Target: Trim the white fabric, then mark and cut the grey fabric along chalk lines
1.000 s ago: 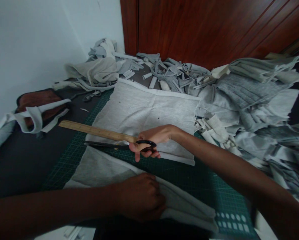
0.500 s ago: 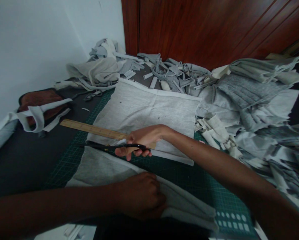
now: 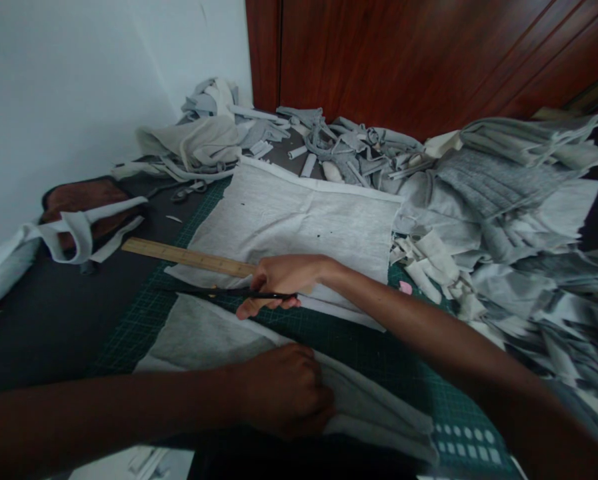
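My right hand holds black-handled scissors whose blades point left and lie along the gap between two pieces of grey fabric. Beyond it the far grey fabric piece lies spread on a green cutting mat. A wooden ruler rests on that piece and runs under my right hand. Nearer to me, my left hand is closed on the near grey fabric piece, with its fingertips largely hidden.
Heaped fabric scraps line the back of the dark table. Folded grey cloths are piled at the right. A brown pouch with white strips lies at the left, near the wall. A small pink piece lies beside my right forearm.
The scissors' blades have come together and their handles have closed. At their left end, the two fabric pieces now lie apart. My left hand has stayed in place.
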Tool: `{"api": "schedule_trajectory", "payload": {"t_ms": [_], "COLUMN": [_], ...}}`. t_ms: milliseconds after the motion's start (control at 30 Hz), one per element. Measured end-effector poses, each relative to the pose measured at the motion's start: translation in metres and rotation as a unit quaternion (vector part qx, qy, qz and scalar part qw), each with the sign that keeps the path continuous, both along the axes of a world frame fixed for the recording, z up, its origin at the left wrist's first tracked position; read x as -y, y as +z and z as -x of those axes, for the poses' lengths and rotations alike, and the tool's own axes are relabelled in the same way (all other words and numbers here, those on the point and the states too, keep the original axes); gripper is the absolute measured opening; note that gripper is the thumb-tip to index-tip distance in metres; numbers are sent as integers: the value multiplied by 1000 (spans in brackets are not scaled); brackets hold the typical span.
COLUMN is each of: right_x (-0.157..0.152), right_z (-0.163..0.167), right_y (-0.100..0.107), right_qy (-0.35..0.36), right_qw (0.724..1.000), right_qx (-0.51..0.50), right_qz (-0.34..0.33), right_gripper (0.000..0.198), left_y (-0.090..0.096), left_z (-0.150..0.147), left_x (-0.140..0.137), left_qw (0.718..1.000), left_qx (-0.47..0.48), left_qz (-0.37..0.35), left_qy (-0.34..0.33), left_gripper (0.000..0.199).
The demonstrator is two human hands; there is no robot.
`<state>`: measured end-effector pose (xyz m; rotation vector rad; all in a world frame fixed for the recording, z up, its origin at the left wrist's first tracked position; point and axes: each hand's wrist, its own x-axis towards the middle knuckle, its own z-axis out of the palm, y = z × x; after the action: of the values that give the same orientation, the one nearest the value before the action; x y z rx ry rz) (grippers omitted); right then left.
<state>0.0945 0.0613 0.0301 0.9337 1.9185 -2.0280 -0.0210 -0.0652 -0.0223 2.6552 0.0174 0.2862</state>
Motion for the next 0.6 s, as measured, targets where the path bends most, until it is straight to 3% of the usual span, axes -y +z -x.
{"api": "schedule_trajectory", "payload": {"t_ms": [200, 300, 367, 433, 500, 600], "right_x": [10, 27, 45, 63, 78, 86], "right_z": [-33, -70, -98, -125, -149, -180], "right_y": [19, 39, 49, 51, 45, 21], "right_qy": [-7, -70, -164, -281, -380, -429], "right_qw": [997, 991, 978, 941, 864, 744], "right_qx": [-77, -116, -97, -14, 104, 263], "right_qz": [-19, -14, -85, -188, -313, -441], "right_gripper": [55, 63, 65, 58, 48, 34], "left_y": [-1, -2, 0, 3, 7, 12], "left_z": [0, 1, 1, 1, 1, 0], "left_x": [-1, -1, -1, -3, -5, -9], "left_qw": [1000, 1000, 1000, 1000, 999, 999], "left_qx": [-3, 0, 8, 17, 22, 19], "left_qz": [-5, -10, -10, -15, -26, -36], "left_qy": [-11, -3, -3, 0, 10, 27], "left_gripper": [27, 29, 28, 24, 19, 14]}}
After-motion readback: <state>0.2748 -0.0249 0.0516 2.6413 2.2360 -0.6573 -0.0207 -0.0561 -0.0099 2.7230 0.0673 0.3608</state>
